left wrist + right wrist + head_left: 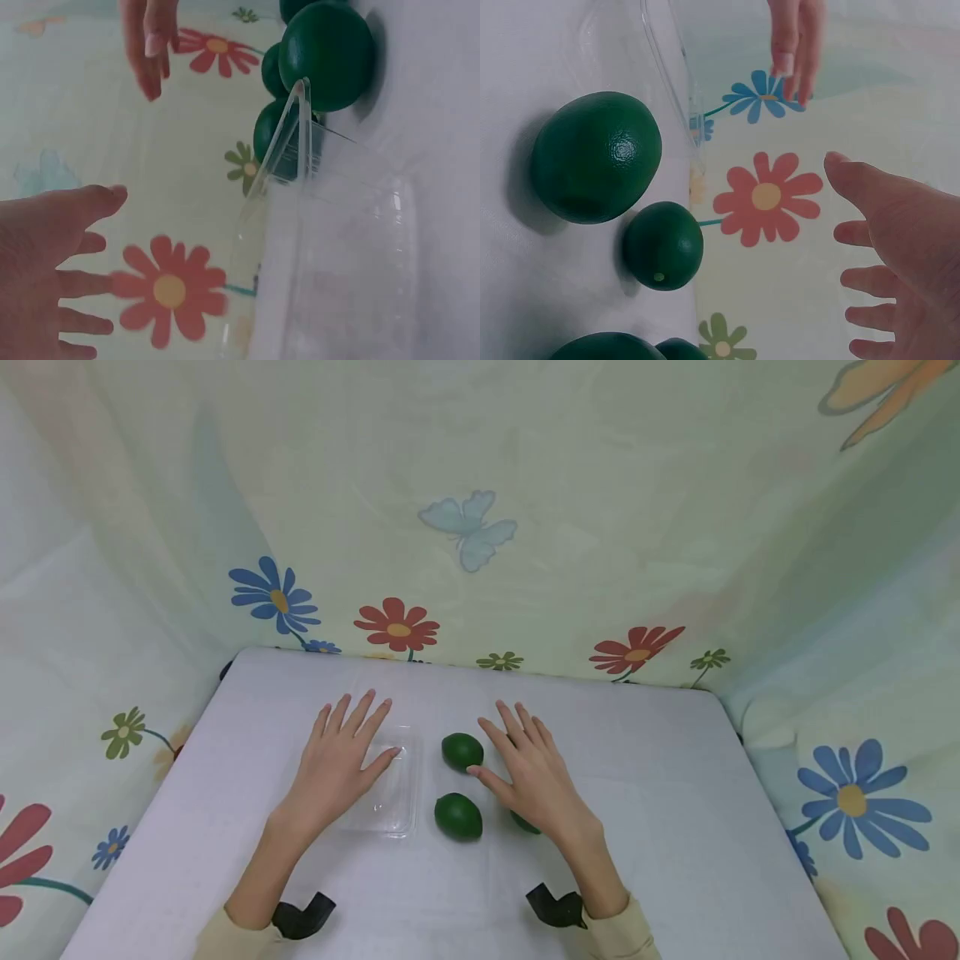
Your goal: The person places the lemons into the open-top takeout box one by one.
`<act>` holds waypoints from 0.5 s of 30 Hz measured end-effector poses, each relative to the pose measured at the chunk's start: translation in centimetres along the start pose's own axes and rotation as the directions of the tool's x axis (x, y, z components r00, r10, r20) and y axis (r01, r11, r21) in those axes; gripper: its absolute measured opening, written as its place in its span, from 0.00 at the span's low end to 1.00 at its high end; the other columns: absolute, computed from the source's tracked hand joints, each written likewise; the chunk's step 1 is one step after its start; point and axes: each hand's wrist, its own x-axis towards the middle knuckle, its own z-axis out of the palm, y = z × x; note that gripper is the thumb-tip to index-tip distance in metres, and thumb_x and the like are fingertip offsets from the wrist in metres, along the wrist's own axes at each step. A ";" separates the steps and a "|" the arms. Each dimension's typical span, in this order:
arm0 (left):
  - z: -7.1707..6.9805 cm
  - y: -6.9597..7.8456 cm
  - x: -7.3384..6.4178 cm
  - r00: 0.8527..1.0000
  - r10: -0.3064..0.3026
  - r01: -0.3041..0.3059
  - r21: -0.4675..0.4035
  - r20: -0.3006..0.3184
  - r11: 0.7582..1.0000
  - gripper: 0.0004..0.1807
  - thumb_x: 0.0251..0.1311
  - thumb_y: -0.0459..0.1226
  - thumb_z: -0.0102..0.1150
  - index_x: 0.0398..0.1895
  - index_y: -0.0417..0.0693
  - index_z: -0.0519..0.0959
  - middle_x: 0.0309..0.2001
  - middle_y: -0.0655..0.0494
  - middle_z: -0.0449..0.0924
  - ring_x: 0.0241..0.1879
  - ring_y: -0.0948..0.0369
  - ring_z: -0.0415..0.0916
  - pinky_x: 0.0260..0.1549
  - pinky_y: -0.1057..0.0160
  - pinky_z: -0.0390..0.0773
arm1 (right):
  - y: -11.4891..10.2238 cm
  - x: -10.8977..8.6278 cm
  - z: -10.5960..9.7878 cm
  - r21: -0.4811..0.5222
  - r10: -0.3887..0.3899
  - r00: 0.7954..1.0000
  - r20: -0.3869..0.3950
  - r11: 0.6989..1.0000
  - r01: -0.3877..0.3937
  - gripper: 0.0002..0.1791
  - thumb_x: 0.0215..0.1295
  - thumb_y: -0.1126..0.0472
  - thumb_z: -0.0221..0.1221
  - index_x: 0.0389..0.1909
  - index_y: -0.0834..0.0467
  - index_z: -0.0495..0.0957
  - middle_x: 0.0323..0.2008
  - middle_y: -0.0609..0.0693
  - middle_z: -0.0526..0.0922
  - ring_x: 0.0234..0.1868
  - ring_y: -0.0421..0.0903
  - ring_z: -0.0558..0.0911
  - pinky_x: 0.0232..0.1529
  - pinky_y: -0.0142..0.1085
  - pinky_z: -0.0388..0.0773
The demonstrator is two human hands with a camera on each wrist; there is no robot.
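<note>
A clear plastic container (pixel 393 806) sits on the white table, partly hidden by my left hand (pixel 335 768). That hand hovers over its left side, fingers straight and spread, holding nothing. Right of the container, a green lime (pixel 462 751) lies toward the back and a second lime (pixel 458 817) nearer me. My right hand (pixel 538 781) is raised above further limes, mostly covering them; its fingers are extended and grip nothing. From the right wrist, a large-looking lime (pixel 596 157) appears beside the container's edge. The left wrist view shows the container's raised rim (pixel 304 135) in front of limes (pixel 330 56).
A white cloth (pixel 645 777) covers the table. Behind it and at both sides hangs a flower-printed curtain (pixel 570 568). Dark curved pieces stick out at the left wrist (pixel 303 917) and the right wrist (pixel 555 906).
</note>
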 end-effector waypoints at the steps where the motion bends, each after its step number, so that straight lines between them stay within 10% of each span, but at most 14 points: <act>1: 0.0 -0.4 -0.3 0.999 -0.033 0.034 -0.020 0.004 0.999 0.40 0.65 0.50 0.66 0.77 0.46 0.65 0.76 0.39 0.62 0.75 0.35 0.59 0.73 0.33 0.54 | 0.1 0.0 0.0 -0.003 0.001 1.000 0.003 1.000 -0.001 0.38 0.65 0.43 0.67 0.71 0.56 0.72 0.75 0.63 0.65 0.77 0.66 0.63 0.72 0.63 0.62; 6: 0.4 -2.4 -2.3 0.973 -0.225 0.230 -0.147 0.047 0.962 0.37 0.72 0.46 0.59 0.77 0.39 0.61 0.74 0.31 0.62 0.69 0.31 0.65 0.64 0.31 0.67 | 0.3 0.1 0.2 -0.006 0.008 1.000 0.021 1.000 -0.007 0.37 0.66 0.42 0.66 0.71 0.55 0.72 0.76 0.62 0.64 0.77 0.65 0.62 0.73 0.62 0.61; 15: 2.6 -4.4 -5.3 0.847 -0.477 0.531 -0.305 0.235 0.791 0.35 0.77 0.52 0.46 0.74 0.34 0.63 0.62 0.33 0.77 0.48 0.41 0.83 0.44 0.38 0.79 | 0.6 -0.3 0.6 0.008 -0.012 1.000 -0.011 1.000 0.012 0.36 0.64 0.45 0.69 0.69 0.57 0.73 0.74 0.64 0.67 0.75 0.67 0.66 0.70 0.63 0.64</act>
